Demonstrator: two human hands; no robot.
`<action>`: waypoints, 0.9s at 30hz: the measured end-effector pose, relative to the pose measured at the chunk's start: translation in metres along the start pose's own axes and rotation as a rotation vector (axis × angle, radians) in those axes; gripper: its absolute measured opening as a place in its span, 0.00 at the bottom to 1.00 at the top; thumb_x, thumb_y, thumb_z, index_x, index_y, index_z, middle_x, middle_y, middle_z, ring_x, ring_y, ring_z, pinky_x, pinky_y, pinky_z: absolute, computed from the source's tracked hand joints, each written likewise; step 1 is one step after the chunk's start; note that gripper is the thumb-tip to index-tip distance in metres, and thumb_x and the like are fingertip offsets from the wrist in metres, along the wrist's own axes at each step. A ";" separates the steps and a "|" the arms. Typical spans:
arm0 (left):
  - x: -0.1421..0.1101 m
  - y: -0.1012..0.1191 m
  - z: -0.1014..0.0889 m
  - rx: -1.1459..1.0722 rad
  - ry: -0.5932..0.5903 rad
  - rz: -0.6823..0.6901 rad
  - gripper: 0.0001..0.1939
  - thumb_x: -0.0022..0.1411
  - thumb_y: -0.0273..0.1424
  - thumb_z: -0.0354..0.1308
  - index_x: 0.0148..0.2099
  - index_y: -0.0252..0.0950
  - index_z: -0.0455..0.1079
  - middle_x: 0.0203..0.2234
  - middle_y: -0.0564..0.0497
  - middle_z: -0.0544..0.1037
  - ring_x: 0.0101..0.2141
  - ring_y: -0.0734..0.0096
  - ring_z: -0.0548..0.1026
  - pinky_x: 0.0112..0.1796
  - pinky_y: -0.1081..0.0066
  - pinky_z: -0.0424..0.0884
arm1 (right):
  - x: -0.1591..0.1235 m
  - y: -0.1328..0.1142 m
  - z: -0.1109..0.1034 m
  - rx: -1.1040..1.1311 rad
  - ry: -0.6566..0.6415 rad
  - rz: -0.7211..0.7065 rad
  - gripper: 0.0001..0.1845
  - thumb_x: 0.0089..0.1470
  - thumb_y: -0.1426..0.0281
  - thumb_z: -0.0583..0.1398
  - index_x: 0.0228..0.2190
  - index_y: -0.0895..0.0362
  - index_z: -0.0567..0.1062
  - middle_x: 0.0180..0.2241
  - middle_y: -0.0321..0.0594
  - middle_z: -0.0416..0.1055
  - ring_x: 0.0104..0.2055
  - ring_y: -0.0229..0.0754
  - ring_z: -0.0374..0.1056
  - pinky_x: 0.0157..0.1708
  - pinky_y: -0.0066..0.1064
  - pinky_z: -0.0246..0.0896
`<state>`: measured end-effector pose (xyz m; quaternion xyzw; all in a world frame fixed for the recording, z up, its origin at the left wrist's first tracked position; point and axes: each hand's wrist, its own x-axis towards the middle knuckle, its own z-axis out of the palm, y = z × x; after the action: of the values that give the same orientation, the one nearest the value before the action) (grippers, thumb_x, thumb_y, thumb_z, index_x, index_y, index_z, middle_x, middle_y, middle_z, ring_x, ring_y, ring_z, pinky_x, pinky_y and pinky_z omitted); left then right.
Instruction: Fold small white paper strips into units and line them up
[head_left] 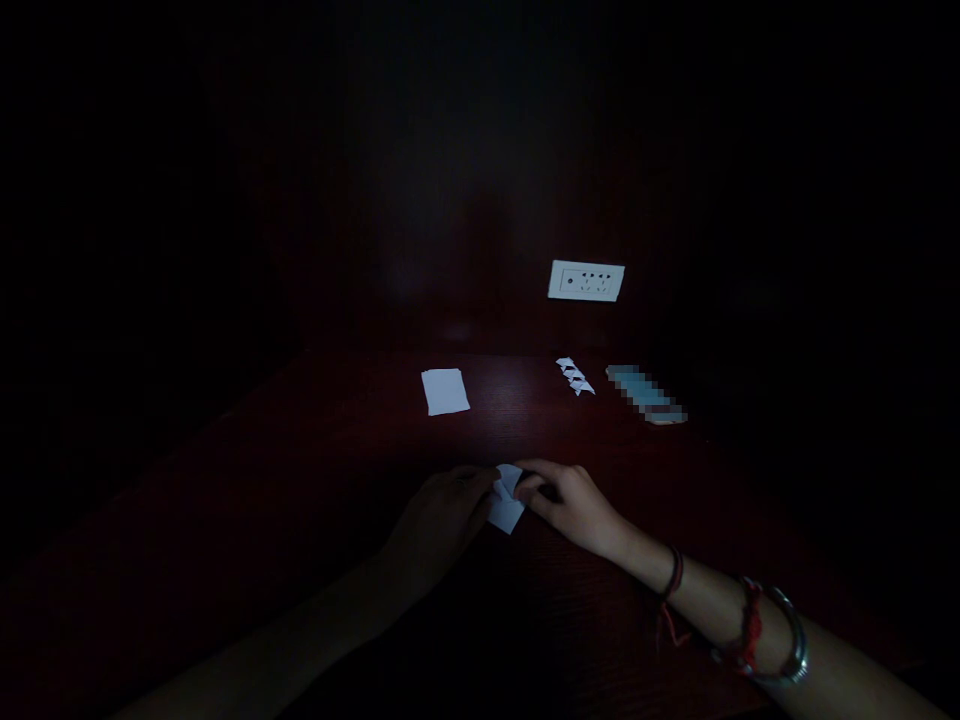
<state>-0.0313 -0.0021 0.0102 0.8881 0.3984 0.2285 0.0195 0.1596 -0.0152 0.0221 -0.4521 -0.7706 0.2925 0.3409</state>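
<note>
A small sheet of white paper, partly folded, is on or just above the dark red table between my hands. My left hand, deep in shadow, grips the paper's left side with its fingertips. On the other side, my right hand pinches the upper right edge between thumb and fingers. The fingers cover parts of the paper's edges. A stack of white paper squares lies farther back to the left. Several small folded paper pieces lie in a row at the back right.
A phone-like flat object, blurred by pixels, lies right of the folded pieces. A white wall socket sits above the back edge of the dark red table. The surroundings are very dark. Bracelets circle my right forearm.
</note>
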 end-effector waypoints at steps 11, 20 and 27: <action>0.002 0.001 0.003 -0.072 -0.005 0.001 0.10 0.60 0.25 0.45 0.40 0.36 0.65 0.37 0.49 0.71 0.35 0.68 0.70 0.38 0.64 0.66 | 0.000 -0.002 0.001 -0.015 0.004 -0.017 0.18 0.50 0.76 0.51 0.45 0.58 0.65 0.30 0.37 0.71 0.31 0.34 0.68 0.35 0.26 0.61; -0.002 0.000 0.001 -0.079 -0.038 0.018 0.10 0.60 0.26 0.44 0.39 0.36 0.66 0.35 0.49 0.71 0.35 0.68 0.69 0.38 0.65 0.66 | 0.000 -0.006 0.000 -0.037 0.008 -0.026 0.12 0.51 0.75 0.50 0.38 0.58 0.69 0.27 0.36 0.71 0.28 0.33 0.66 0.30 0.23 0.59; -0.001 -0.002 0.002 -0.035 -0.004 0.009 0.08 0.59 0.24 0.46 0.39 0.36 0.64 0.38 0.49 0.68 0.37 0.68 0.67 0.39 0.66 0.64 | 0.000 -0.005 0.001 -0.085 0.010 -0.022 0.10 0.51 0.76 0.51 0.34 0.58 0.70 0.26 0.35 0.70 0.27 0.33 0.65 0.28 0.23 0.58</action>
<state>-0.0324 -0.0012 0.0077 0.8898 0.3904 0.2337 0.0350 0.1564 -0.0180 0.0254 -0.4591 -0.7856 0.2532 0.3286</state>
